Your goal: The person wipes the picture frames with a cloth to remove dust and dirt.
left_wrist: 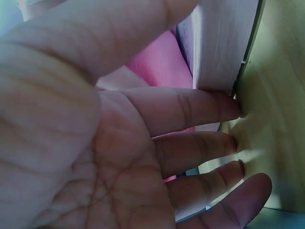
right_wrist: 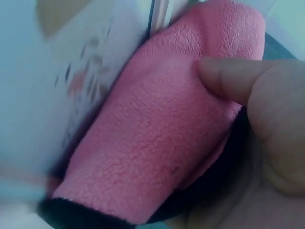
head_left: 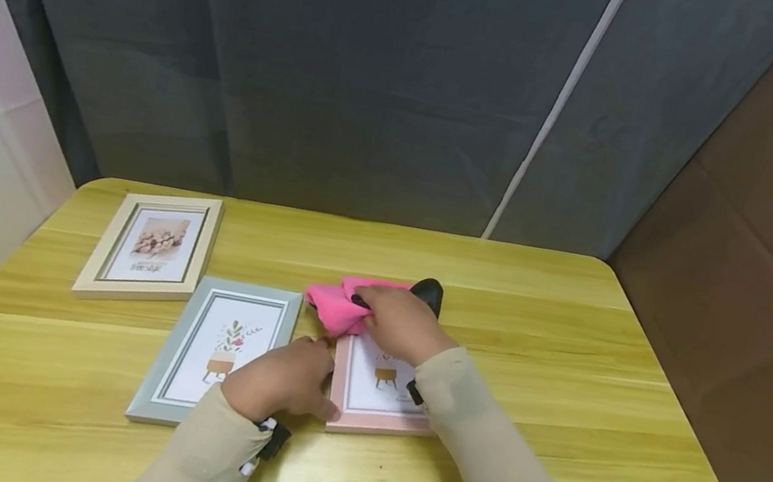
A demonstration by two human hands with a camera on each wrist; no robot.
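In the head view my right hand (head_left: 407, 324) grips a pink cloth (head_left: 338, 309) over the upper part of a pink picture frame (head_left: 376, 423). The right wrist view shows the thumb pressed into the fuzzy pink cloth (right_wrist: 147, 114); black material is visible along its underside and end. A black rounded part (head_left: 428, 294) sticks out beyond the hand. My left hand (head_left: 289, 377) rests at the pink frame's left side, thumb by its lower left corner. Its fingers look fairly straight in the left wrist view, tips down by the frame's edge (left_wrist: 224, 47). The right hand and cloth hide the frame's top.
A light blue picture frame (head_left: 166, 375) lies just left of the pink one, partly behind the left hand. A cream picture frame (head_left: 93, 281) lies farther back at the left. The wooden table (head_left: 561, 387) reaches a dark curtain (head_left: 380, 88) behind.
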